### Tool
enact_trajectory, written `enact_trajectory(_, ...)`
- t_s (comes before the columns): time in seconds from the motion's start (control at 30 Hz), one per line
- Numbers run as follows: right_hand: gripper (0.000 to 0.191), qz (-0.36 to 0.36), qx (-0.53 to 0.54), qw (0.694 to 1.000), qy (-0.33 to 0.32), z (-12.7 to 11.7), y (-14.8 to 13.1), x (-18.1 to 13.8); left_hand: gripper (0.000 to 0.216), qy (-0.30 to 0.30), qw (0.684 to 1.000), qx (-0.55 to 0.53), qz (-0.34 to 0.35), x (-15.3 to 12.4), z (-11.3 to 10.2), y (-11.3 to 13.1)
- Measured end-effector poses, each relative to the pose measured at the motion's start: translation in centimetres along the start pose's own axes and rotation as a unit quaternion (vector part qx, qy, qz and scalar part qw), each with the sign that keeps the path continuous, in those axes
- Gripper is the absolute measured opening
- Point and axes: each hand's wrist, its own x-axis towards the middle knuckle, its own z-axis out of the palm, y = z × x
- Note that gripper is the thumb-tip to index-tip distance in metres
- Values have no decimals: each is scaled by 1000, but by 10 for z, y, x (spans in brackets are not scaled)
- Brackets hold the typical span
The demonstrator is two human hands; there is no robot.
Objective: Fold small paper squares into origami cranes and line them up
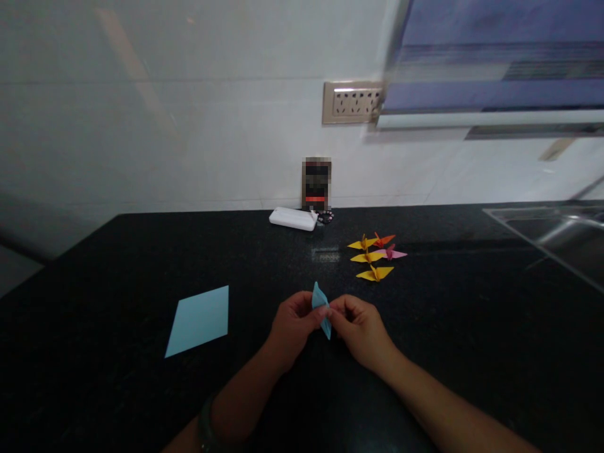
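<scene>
A small piece of folded light-blue origami paper (319, 301) is held upright between my two hands, above the dark countertop. My left hand (296, 324) pinches it from the left, thumb across its lower middle. From the right, the thumb and fingers of my right hand (361, 327) close on its edge. The fingertips hide part of the folds. To the left lies a flat light-blue paper sheet (202, 321), apart from both hands. Beyond my right hand sit several folded paper cranes (375, 273) in yellow, orange and pink.
A white power bank (292, 218) with a beaded strap (325, 217) lies near the wall. Behind it a small blurred box (316, 182) leans upright. A sink (557, 233) is set in the counter (141, 251) at right. Sockets (353, 102) are on the wall.
</scene>
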Motion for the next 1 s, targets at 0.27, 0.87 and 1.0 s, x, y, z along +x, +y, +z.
enact_trajectory(0.27, 20, -60, -75, 995, -11, 1, 6, 1, 15, 1, 1000, 3, 15, -1, -2, 0)
enact_trajectory(0.87, 16, -144, -178, 973, -11, -2, 1, -1, 16, 19, 998, -63, 2, 0, -1, -4)
enact_trajectory(1.0, 17, -157, -175, 972, 29, -2, 2, 1, 21, 35, 998, -52, 6, 2, -1, -4)
